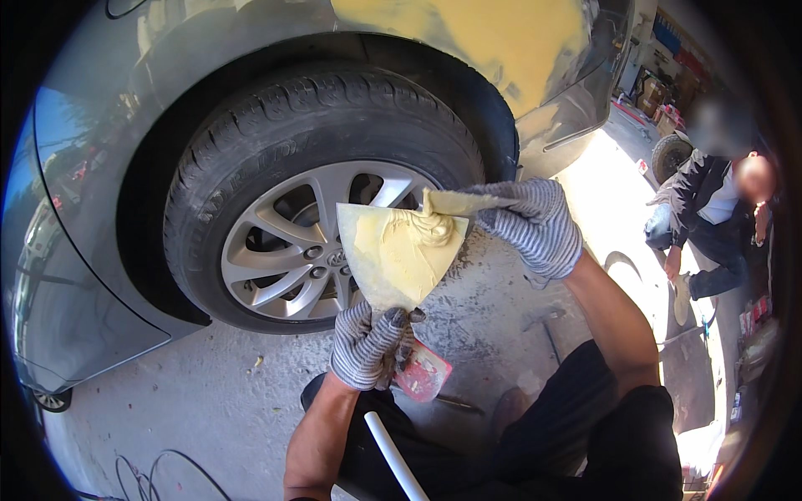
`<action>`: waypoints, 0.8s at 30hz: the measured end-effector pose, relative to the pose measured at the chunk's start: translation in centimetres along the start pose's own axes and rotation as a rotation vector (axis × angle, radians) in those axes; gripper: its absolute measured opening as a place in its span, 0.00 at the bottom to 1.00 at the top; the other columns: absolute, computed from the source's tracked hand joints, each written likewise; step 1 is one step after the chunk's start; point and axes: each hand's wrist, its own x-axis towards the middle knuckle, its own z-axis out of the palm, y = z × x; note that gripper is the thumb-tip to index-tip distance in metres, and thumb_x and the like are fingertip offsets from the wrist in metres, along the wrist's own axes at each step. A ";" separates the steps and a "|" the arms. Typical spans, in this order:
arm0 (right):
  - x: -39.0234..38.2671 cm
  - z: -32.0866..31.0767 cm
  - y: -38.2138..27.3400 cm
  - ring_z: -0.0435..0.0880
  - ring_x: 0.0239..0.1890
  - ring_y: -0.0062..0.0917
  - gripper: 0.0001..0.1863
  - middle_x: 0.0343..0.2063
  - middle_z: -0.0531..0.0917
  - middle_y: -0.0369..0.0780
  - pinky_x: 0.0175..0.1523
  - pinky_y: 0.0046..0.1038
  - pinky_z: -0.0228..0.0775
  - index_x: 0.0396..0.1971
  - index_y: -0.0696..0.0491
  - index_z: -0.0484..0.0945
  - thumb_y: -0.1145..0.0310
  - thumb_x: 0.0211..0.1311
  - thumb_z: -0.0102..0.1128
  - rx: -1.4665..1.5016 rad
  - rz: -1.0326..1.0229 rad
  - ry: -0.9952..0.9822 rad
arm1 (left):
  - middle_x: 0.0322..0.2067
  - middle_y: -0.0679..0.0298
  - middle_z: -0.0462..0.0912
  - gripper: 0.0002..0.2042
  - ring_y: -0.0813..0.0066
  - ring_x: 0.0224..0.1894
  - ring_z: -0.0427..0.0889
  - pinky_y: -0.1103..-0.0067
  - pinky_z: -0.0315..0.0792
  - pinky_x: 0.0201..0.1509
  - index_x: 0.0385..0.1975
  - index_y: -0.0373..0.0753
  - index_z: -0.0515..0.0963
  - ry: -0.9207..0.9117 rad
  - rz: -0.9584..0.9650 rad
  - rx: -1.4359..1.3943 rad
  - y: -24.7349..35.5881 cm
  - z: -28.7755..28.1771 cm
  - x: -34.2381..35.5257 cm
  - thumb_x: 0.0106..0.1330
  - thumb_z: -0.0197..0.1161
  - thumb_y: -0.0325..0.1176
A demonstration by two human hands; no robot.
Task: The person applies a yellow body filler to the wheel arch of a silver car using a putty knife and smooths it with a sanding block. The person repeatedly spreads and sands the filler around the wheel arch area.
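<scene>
My left hand (pixel 372 344), in a grey striped glove, grips the narrow end of a fan-shaped filler spreader (pixel 368 259) coated with pale yellow body filler (pixel 409 263). A red, filler-smeared plastic scraper (pixel 424 371) shows just below that hand; whether the same fingers hold it I cannot tell. My right hand (pixel 539 224), gloved alike, is closed on a second spreader (pixel 459 203), caked with filler and held almost level. Its tip meets a soft mound of filler at the wide edge of the first one. Both hands are in front of a car wheel (pixel 322 242).
A grey car body (pixel 100 242) arches over the wheel, with a yellow filler patch (pixel 493 42) above the tire. On the concrete floor lie a hammer-like tool (pixel 549 330) and a black cable (pixel 171 463). A white tube (pixel 393 455) crosses my lap. Another person (pixel 710 209) sits at right.
</scene>
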 end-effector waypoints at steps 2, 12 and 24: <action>-0.7 -0.3 0.4 0.86 0.28 0.26 0.13 0.26 0.86 0.44 0.39 0.24 0.77 0.44 0.54 0.83 0.71 0.60 0.60 -0.096 0.120 -0.166 | 0.17 0.64 0.76 0.17 0.81 0.15 0.72 0.84 0.66 0.18 0.40 0.25 0.77 0.015 0.003 -0.019 -0.3 0.1 -0.1 0.68 0.61 0.38; 8.5 -5.5 -1.8 0.85 0.41 0.39 0.14 0.38 0.85 0.47 0.51 0.35 0.76 0.46 0.51 0.82 0.72 0.61 0.52 -0.505 -0.289 0.417 | 0.12 0.57 0.73 0.18 0.72 0.06 0.68 0.80 0.62 0.08 0.37 0.26 0.72 0.170 0.172 0.034 -0.8 -0.8 0.1 0.68 0.58 0.40; 19.7 -11.1 -6.8 0.82 0.37 0.46 0.16 0.34 0.83 0.51 0.45 0.41 0.74 0.40 0.54 0.83 0.76 0.53 0.49 -0.972 -0.414 0.766 | 0.13 0.56 0.75 0.16 0.72 0.05 0.68 0.80 0.60 0.07 0.37 0.27 0.74 0.024 0.092 -0.067 -1.9 1.4 1.3 0.69 0.59 0.39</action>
